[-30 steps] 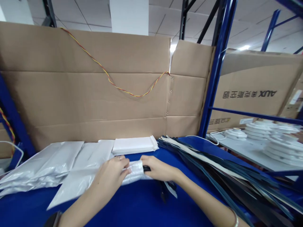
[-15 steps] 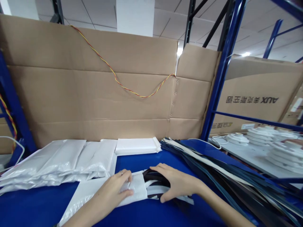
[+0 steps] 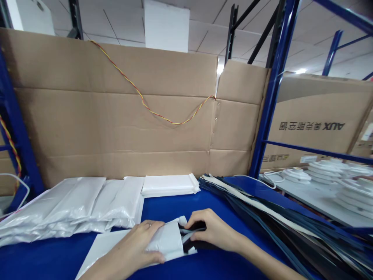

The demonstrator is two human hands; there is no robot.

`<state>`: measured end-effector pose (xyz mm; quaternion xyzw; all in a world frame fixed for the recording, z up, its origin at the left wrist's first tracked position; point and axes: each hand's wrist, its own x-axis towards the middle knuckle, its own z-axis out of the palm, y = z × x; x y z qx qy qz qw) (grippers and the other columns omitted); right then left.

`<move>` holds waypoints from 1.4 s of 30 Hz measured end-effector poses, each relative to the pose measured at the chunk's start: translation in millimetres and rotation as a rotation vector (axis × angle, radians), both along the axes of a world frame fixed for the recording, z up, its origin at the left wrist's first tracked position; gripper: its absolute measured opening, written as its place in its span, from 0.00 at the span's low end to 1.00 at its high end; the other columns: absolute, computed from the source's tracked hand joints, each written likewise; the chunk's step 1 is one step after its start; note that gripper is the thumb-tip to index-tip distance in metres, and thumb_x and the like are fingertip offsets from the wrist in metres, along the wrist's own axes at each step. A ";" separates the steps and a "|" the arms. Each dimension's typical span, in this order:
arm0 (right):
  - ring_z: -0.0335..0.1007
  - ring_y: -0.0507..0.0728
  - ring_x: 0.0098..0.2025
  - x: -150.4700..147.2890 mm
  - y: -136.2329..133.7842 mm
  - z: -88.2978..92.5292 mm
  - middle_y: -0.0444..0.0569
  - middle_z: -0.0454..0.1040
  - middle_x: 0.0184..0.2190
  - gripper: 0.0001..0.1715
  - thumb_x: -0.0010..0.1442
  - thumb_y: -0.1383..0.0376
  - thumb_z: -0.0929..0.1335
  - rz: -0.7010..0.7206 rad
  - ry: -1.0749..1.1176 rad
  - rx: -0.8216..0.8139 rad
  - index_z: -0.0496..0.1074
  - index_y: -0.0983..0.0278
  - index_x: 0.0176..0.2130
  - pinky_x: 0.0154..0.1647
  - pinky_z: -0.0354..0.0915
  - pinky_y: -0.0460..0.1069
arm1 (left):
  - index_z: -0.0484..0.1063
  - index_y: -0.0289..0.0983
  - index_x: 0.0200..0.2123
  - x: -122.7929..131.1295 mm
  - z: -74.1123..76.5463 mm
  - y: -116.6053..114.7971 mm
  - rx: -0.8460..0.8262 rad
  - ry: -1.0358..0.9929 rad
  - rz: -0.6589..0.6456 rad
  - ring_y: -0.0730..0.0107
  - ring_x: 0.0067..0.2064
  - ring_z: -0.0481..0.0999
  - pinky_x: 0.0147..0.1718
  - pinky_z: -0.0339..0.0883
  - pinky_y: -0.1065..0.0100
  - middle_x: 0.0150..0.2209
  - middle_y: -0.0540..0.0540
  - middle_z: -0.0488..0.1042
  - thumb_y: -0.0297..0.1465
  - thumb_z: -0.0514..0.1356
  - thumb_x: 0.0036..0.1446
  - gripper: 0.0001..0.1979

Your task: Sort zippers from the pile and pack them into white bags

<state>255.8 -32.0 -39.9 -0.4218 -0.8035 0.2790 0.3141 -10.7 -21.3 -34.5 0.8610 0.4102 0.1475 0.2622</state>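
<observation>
A white plastic mailing bag (image 3: 169,240) lies on the blue table, its mouth facing right. Across the bag rests my left hand (image 3: 140,245), gripping it with thumb on the near side and fingers on the far side. A folded bundle of dark and grey flat strips (image 3: 188,235) sticks out of the mouth. My right hand (image 3: 214,229) pinches the end of this bundle between thumb and fingers, close to the bag's opening. How far the strips reach inside is hidden by the bag. Under my left forearm, another white sheet or bag (image 3: 100,247) lies flat.
Filled white bags (image 3: 78,200) are piled at the left. A stack of flat white packets (image 3: 169,184) sits at the back. Long dark and cream strips (image 3: 262,210) run along the right. Behind stands a cardboard wall (image 3: 122,128); a blue post (image 3: 266,105) rises at right.
My right hand has closed on the strips. Less of the bundle shows outside the bag, and its loose ends no longer spread to the right. My left hand stays on the bag.
</observation>
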 end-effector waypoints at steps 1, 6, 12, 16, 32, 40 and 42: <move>0.71 0.54 0.35 -9.2 2.6 -4.0 0.44 0.76 0.33 0.09 0.47 0.71 0.71 0.019 0.013 0.023 0.76 0.62 0.33 0.39 0.62 0.46 | 0.62 0.50 0.56 1.2 0.9 -0.2 -0.005 0.000 -0.005 0.57 0.53 0.65 0.51 0.57 0.60 0.53 0.46 0.67 0.43 0.62 0.48 0.30; 0.70 0.52 0.32 -42.7 12.5 -11.8 0.44 0.75 0.31 0.07 0.50 0.72 0.69 0.071 0.004 0.110 0.76 0.64 0.32 0.33 0.61 0.44 | 0.64 0.47 0.53 2.8 4.7 1.5 0.027 0.004 -0.018 0.58 0.52 0.66 0.51 0.57 0.63 0.52 0.47 0.68 0.40 0.61 0.50 0.26; 0.67 0.56 0.43 -3.7 5.1 13.9 0.45 0.74 0.40 0.27 0.43 0.63 0.74 0.118 -0.174 0.129 0.73 0.60 0.46 0.44 0.60 0.47 | 0.63 0.48 0.55 0.1 1.7 5.1 0.002 -0.002 0.006 0.56 0.52 0.67 0.50 0.59 0.62 0.52 0.47 0.68 0.39 0.63 0.46 0.30; 0.68 0.55 0.42 19.0 -0.8 6.2 0.46 0.73 0.42 0.27 0.45 0.63 0.74 0.059 -0.181 0.073 0.72 0.58 0.47 0.45 0.60 0.48 | 0.62 0.49 0.56 -1.2 -2.5 6.5 0.000 -0.014 -0.001 0.55 0.55 0.65 0.52 0.57 0.62 0.56 0.47 0.65 0.41 0.63 0.46 0.32; 0.69 0.53 0.36 -27.6 7.2 -1.0 0.44 0.76 0.35 0.13 0.50 0.68 0.71 0.190 0.061 0.012 0.77 0.62 0.39 0.37 0.62 0.44 | 0.57 0.42 0.60 -6.2 -5.9 8.7 0.125 0.102 0.016 0.49 0.59 0.58 0.55 0.54 0.54 0.60 0.41 0.59 0.47 0.60 0.49 0.37; 0.67 0.51 0.29 -15.8 -2.6 -17.2 0.44 0.74 0.28 0.11 0.47 0.74 0.69 -0.069 0.019 0.033 0.78 0.63 0.31 0.31 0.61 0.44 | 0.64 0.40 0.56 -2.6 2.0 -1.3 0.171 0.142 -0.009 0.52 0.56 0.64 0.53 0.58 0.56 0.55 0.41 0.66 0.43 0.59 0.52 0.29; 0.66 0.50 0.27 -26.4 2.8 -25.1 0.43 0.73 0.26 0.12 0.44 0.78 0.67 -0.072 0.037 0.053 0.77 0.64 0.27 0.29 0.59 0.43 | 0.64 0.39 0.56 -1.7 -1.5 -0.2 0.186 0.154 -0.010 0.51 0.57 0.62 0.54 0.56 0.55 0.57 0.40 0.64 0.44 0.59 0.52 0.29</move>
